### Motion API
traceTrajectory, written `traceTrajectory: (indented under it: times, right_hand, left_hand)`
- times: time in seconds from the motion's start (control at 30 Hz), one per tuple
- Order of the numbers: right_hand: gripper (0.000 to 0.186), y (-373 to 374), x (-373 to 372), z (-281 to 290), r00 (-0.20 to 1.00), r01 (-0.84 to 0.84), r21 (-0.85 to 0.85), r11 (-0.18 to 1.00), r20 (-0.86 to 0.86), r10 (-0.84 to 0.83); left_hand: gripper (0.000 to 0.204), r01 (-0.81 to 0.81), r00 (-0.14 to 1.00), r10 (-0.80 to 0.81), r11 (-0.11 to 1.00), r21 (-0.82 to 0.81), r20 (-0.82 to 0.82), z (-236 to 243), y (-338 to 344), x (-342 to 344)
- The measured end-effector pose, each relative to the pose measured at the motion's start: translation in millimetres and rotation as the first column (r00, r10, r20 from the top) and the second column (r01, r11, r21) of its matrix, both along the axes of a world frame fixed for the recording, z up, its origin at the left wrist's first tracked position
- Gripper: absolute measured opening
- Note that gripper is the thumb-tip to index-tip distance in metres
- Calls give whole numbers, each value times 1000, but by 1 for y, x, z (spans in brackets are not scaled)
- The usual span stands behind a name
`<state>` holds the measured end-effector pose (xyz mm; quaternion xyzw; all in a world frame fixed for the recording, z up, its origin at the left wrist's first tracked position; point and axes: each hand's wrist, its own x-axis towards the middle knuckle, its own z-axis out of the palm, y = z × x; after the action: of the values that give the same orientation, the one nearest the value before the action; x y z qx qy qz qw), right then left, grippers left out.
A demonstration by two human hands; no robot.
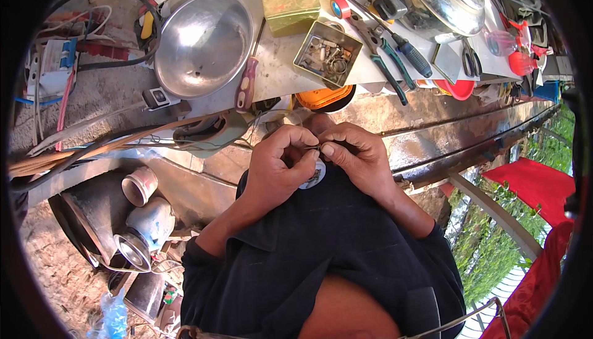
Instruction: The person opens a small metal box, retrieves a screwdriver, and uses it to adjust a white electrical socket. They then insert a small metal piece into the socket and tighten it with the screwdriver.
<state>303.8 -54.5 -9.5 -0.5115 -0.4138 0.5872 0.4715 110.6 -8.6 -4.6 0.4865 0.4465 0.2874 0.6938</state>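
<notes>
A small metal part (319,148) sits pinched between both thumbs and forefingers, left hand (281,163) and right hand (357,157) closed on it, below the workbench's (278,76) front edge, where an open parts tin (327,53) and green square tin (289,2) stand.

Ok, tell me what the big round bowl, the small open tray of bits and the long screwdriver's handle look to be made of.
Bowl: bare polished metal, probably steel or aluminium, mirror glare inside. Tray: thin sheet metal, dull grey, folded walls. Screwdriver handle: likely translucent red plastic, glossy.
</notes>
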Motion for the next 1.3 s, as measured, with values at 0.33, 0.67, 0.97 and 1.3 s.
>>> traceTrajectory:
  times: [0.33,0.67,0.97,1.3]
  right_hand:
    - [10,4,2,-1,968,-57,164,985,252,14]
    - [8,-2,3,3,998,-30,-39,999,53,32]
    - [11,-1,2,2,985,-14,86,996,172,-1]
    - [14,2,2,4,931,-18,221,975,358,-64]
  left_hand:
    - [18,5,999,-4,999,52,-32,1,1,-1]
    - [17,36,998,-31,993,110,-45,6,3,-3]
    - [12,65,994,-54,991,118,-92,7,2,-5]
    - [15,137,982,-114,978,158,-151,10,6,-5]
